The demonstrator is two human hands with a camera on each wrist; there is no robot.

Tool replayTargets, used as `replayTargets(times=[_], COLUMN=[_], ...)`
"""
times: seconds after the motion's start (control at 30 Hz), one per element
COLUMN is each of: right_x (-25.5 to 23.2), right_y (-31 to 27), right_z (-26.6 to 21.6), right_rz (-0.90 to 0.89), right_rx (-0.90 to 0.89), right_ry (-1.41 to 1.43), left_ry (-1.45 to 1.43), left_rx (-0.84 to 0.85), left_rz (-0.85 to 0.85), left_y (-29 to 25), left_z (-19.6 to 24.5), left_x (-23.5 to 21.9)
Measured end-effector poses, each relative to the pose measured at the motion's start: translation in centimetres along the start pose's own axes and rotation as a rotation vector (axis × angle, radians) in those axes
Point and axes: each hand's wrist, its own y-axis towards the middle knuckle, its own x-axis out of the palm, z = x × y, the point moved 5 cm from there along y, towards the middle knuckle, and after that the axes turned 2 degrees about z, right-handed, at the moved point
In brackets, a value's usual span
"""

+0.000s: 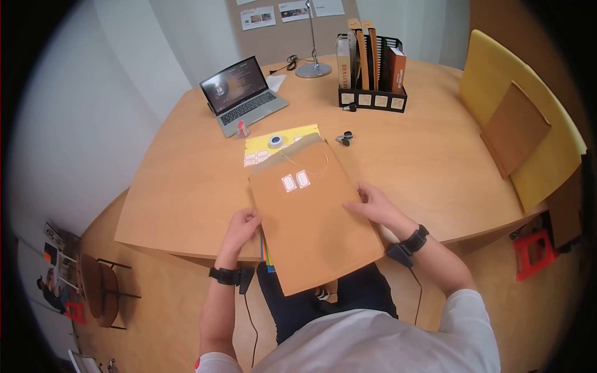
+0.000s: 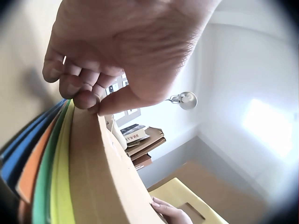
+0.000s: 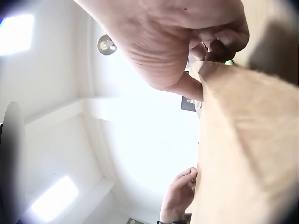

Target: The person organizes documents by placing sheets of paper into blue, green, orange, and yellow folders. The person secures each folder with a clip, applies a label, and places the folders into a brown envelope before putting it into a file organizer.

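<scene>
A kraft paper envelope [image 1: 317, 230] with a tie string and two red-bordered white labels [image 1: 295, 181] lies tilted across the table's front edge, its near end over the person's lap. My left hand [image 1: 241, 230] pinches its left edge between thumb and fingers. Opposite, my right hand [image 1: 379, 208] grips the right edge, thumb on top and fingers curled under. Blue, orange, green and yellow folders [image 2: 44, 177] fan out beneath the envelope in the left wrist view. Beyond its flap, a yellow sheet [image 1: 252, 147] with labels bears a white roll of tape [image 1: 276, 142].
An open laptop [image 1: 245, 96] stands at the back left, a small red-and-white item [image 1: 242, 129] before it. Black clips [image 1: 344, 138] lie right of the yellow sheet. Behind are a black file rack [image 1: 373, 99] with books and a lamp [image 1: 313, 69]. A large yellow panel [image 1: 497, 74] rises at right.
</scene>
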Motion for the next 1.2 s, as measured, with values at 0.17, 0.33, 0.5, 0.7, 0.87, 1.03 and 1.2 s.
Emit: replayTargets(times=[0.17,0.33,0.5,0.7,0.87,1.03,1.2], right_x=[0.5,1.8,3.2,1.3,-2.2,-9.6,-18.5], right_y=[-1.7,-1.6,-1.5,-4.5,-6.9,-8.3,-8.6], right_z=[-3.8,-6.1,-7.6,-13.8,-19.4,-19.1,-19.1], right_rz=[-0.008,-0.115,-0.304,-0.072,0.107,0.386,0.792], right_rx=[0.033,0.165,0.161,-0.062,-0.164,-0.231,-0.379], right_ry=[0.091,0.405,0.413,0.252,0.297,0.283,0.148], left_ry=[0.054,-0.022,-0.178,-0.421,-0.289,-0.297,-0.824], left_rx=[-0.123,-0.125,-0.101,0.134,0.463,0.293,-0.063], left_rz=[0.010,-0.024,0.024,0.156,0.129,0.058,0.183], left_y=[-0.7,-0.9,-1.8,-2.1,-1.2,2.9,7.2], left_z=[0.9,1.3,2.5,5.6,15.9,14.5,-0.1], left_x=[1.0,1.5,1.4,1.3,2.6,1.6,-5.4])
